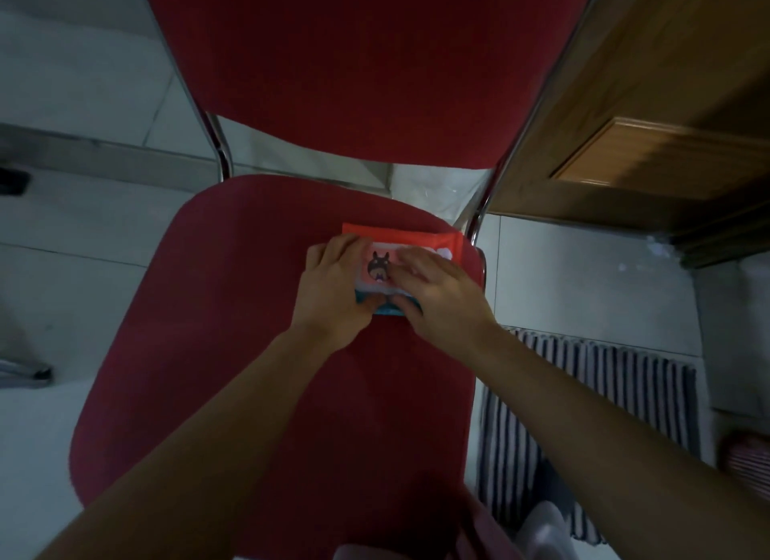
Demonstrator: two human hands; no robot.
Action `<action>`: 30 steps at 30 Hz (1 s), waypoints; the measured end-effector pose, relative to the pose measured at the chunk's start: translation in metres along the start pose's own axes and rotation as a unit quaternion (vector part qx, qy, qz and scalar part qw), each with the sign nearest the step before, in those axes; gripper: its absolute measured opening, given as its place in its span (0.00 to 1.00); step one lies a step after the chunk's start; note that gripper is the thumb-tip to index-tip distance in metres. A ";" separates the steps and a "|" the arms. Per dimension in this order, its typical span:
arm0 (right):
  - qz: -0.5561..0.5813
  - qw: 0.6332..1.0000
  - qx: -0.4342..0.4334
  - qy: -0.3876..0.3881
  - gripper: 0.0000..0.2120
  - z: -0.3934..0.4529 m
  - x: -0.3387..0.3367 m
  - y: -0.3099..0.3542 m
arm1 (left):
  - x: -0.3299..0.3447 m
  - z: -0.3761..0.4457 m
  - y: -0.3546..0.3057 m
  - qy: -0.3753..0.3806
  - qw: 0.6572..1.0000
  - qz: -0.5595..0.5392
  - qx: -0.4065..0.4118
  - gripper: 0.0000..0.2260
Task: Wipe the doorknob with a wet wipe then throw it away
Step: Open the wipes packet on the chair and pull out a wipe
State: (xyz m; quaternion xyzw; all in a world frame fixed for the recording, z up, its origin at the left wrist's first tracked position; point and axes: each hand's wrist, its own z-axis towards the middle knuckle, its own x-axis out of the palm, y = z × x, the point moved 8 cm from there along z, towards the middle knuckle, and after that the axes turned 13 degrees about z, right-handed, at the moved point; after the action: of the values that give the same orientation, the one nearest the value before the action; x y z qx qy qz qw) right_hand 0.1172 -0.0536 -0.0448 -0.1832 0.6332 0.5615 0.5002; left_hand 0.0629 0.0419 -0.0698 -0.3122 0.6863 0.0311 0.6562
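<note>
An orange pack of wet wipes [416,238] with a cartoon animal on its label lies on the back right part of a red chair seat [233,351]. My left hand [335,292] rests on the pack's left end, fingers curled around its edge. My right hand [437,286] lies flat over the pack's right and front part, fingers pressing on the label area. No loose wipe shows. The doorknob is out of view.
The chair has a red backrest [366,59] and chrome frame tubes [216,138]. A wooden door [650,142] stands at the right. A striped mat [583,413] lies on the pale tiled floor beside the chair.
</note>
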 end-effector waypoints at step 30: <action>0.186 0.961 0.175 -0.105 0.06 0.008 -0.020 -0.048 | -0.002 0.013 0.003 0.114 0.989 -0.078 -0.055 0.41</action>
State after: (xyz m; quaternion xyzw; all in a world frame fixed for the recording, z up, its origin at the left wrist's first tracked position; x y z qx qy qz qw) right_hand 0.1668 -0.0673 -0.0525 0.0882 0.6883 0.5412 0.4748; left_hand 0.0730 0.0511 -0.0706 -0.4018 0.7273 -0.0184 0.5562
